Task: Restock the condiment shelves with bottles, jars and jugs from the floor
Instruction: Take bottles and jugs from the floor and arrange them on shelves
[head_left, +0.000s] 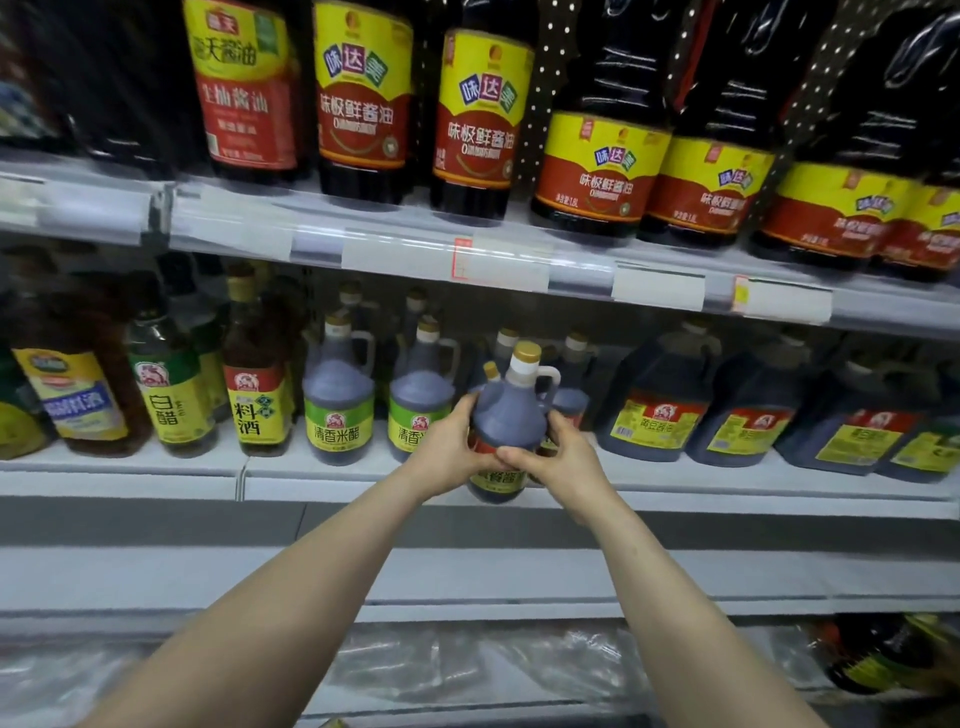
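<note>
Supermarket shelving fills the view, white metal tiers with price strips along their front edges. On the upper shelf (395, 228) stands a row of tall dark soy sauce bottles (483, 119) with yellow and red labels. On the middle shelf (156, 467), towards its left end, are assorted bottles with yellow and green labels, then two dark vinegar jugs (337, 400) with green labels. Several large dark square jugs (654, 410) sit towards its right end. Two bare forearms reach up from below. Between them, at the front edge of the middle shelf near its centre, is a small dark jug (506, 415) with a gold cap, white neck, looped handle and red and yellow label. It is roughly upright; whether its base rests on the shelf edge cannot be told. The left hand (452, 452) curls round the jug's left side, and the right hand (558, 457) grips its right side, thumb across the label. More similar jugs stand just behind it. On the bottom shelf (467, 608) lies crinkled clear plastic wrap (467, 665).
</note>
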